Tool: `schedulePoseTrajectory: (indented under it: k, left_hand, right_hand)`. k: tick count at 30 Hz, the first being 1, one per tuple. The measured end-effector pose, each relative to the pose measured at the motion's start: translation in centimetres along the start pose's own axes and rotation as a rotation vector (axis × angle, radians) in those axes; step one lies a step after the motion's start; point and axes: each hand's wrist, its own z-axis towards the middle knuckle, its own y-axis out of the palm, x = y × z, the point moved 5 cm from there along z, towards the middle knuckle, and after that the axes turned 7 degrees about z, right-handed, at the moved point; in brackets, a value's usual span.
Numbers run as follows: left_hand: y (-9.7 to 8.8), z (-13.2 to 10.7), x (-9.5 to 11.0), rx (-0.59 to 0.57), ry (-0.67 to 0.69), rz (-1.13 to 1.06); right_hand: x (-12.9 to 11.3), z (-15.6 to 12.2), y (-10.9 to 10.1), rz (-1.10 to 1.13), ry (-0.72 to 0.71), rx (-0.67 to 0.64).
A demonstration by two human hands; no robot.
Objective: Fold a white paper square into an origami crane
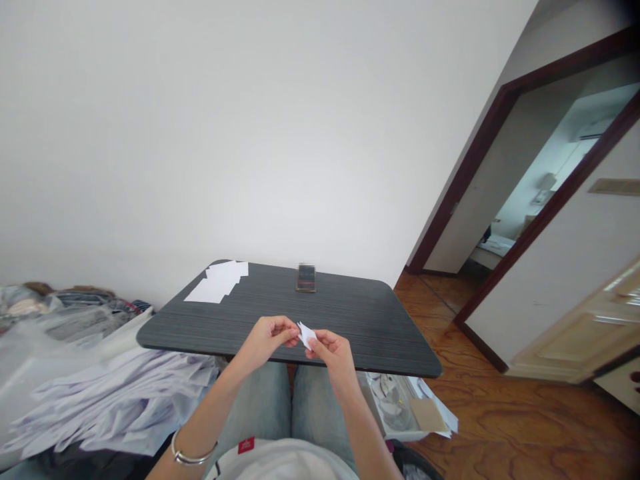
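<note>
A small folded piece of white paper (pixel 307 335) is held over the near edge of the dark table (pixel 350 313). My right hand (pixel 330 348) grips its right side between thumb and fingers. At the paper's left edge, my left hand (pixel 274 337) has thumb and fingertips pinched together; the fingertips touch the paper or lie right beside it. Several white paper sheets (pixel 217 283) overlap at the table's far left corner. Near the back edge, a small dark device (pixel 306 277), like a phone, leans upright on a stand.
Left of the table lies a heap of crumpled white paper (pixel 125 400), with plastic-covered bundles (pixel 85 317) behind it. A white box of odds and ends (pixel 393 407) stands below the right side. The white wall (pixel 280 133) rises behind the table; a doorway (pixel 505 173) is at right.
</note>
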Motion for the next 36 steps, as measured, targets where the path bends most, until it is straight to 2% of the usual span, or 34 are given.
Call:
schedulePoseTrajectory:
  k: [5, 11, 24, 32, 36]
  left_hand:
    - [0.4, -0.1, 0.3, -0.015, 0.022, -0.061]
    - [0.6, 0.1, -0.5, -0.001, 0.028, -0.107]
    - [0.5, 0.1, -0.2, 0.039, 0.031, -0.151]
    - [1.0, -0.2, -0.4, 0.204, 0.031, -0.258]
    - [1.3, -0.3, -0.4, 0.251, 0.057, -0.283]
  right_hand:
    - [-0.1, 0.0, 0.1, -0.005, -0.039, 0.01]
    - [-0.4, -0.2, 0.4, -0.008, -0.078, 0.015]
    - [-0.2, -0.2, 0.3, -0.025, -0.08, 0.007]
    - [-0.5, -0.4, 0.4, -0.014, -0.089, 0.028]
    - [-0.6, -0.4, 0.4, -0.002, -0.102, 0.035]
